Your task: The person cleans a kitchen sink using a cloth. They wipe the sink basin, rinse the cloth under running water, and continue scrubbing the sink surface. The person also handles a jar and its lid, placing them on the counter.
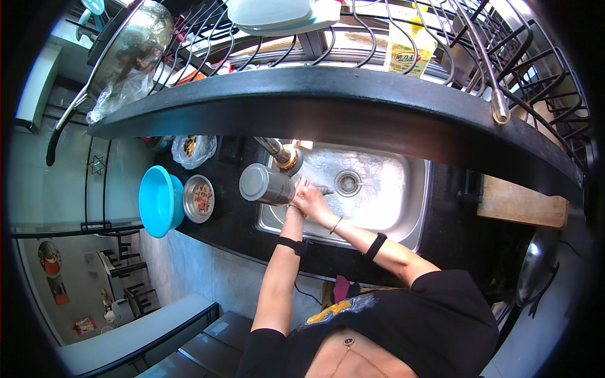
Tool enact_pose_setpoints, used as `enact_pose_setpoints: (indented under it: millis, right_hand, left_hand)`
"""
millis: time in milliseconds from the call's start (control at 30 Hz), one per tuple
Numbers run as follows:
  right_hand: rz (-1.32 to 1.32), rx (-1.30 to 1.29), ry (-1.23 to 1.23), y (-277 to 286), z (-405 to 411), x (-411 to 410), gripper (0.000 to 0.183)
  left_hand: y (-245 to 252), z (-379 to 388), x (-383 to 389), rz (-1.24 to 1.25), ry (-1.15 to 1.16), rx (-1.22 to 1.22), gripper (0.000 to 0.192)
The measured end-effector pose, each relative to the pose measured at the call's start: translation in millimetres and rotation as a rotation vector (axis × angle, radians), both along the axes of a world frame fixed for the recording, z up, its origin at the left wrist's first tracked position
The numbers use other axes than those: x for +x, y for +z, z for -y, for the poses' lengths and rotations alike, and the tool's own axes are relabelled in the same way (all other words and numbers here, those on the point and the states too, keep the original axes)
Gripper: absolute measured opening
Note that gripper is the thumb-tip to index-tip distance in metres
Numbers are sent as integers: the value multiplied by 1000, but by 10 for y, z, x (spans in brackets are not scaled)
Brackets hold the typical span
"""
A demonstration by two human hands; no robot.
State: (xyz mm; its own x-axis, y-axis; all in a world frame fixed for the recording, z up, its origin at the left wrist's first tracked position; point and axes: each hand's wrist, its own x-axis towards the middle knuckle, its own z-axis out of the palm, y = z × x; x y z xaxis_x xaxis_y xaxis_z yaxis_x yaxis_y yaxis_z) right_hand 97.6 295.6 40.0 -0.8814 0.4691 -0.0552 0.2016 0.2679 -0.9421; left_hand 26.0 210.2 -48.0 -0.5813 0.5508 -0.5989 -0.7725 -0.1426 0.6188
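Both my hands are together over the left side of a stainless steel sink (383,189), beside the faucet (283,156). My left hand (297,201) is partly covered by my right hand (311,198), whose fingers lie against it. Whether either one holds something cannot be told. A grey, cylindrical lidded container (267,184) stands close to the left of my hands, under the faucet. A dark, blurred patch shows just right of my fingers. The round drain (349,183) lies further right in the basin.
A blue plastic basin (158,201), a metal bowl with red and pale pieces (203,198) and a plastic bag with food (193,147) sit left on the black counter. A wooden cutting board (520,201) is at right. A dark shelf (331,90) with wire racks overhangs the sink.
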Motion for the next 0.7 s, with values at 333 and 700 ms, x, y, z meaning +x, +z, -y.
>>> enact_pose_setpoints:
  millis: [333, 700]
  right_hand:
    - [197, 318, -83, -268, -436, -262, 32]
    - [363, -752, 47, -764, -1389, 416, 28]
  left_hand:
    - [455, -263, 67, -288, 6, -313, 22]
    - [801, 112, -164, 8, -75, 128, 47]
